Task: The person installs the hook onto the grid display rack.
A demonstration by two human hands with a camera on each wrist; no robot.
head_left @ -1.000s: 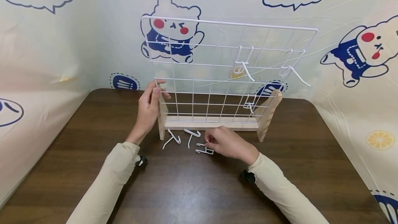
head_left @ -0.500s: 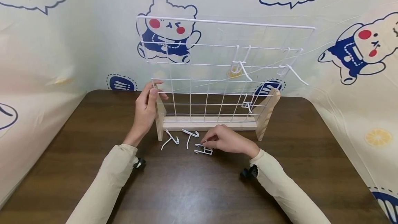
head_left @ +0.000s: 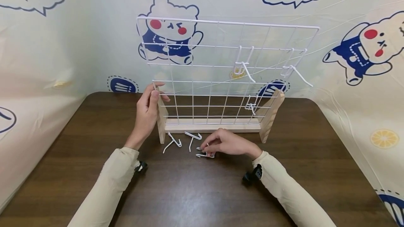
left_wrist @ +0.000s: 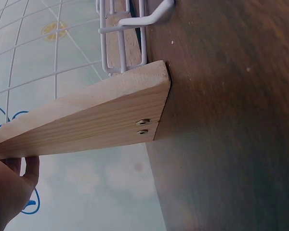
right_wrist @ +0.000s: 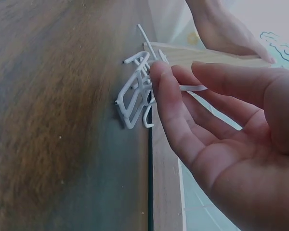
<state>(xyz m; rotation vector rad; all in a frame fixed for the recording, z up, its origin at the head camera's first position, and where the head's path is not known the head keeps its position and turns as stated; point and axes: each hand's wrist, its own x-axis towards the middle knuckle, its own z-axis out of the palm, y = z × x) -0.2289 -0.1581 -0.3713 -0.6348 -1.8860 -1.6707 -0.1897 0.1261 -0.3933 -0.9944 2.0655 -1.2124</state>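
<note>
My left hand (head_left: 146, 109) grips the left wooden side (left_wrist: 101, 113) of a white wire grid rack (head_left: 202, 95). Thumb and fingers lie either side of its upper end. In front of the rack base, my right hand (head_left: 228, 142) holds a white wire hook (right_wrist: 135, 96) low by the table. Its fingers (right_wrist: 166, 96) curl round the hook's prong and partly hide it. Two more loose hooks lie to the left, a left one (head_left: 172, 143) and a middle one (head_left: 193, 138). Several hooks hang on the grid's right half, among them an upper one (head_left: 244, 67).
The rack stands on a brown wooden table (head_left: 157, 192), with a pale wooden bar (head_left: 211, 128) along its base and a right wooden side (head_left: 272, 115). A patterned cloth (head_left: 104, 38) hangs close behind.
The hook at my right hand has tilted and shifted slightly as the fingers closed further round it. My left hand keeps its grip on the rack's side. The view has shifted a little.
</note>
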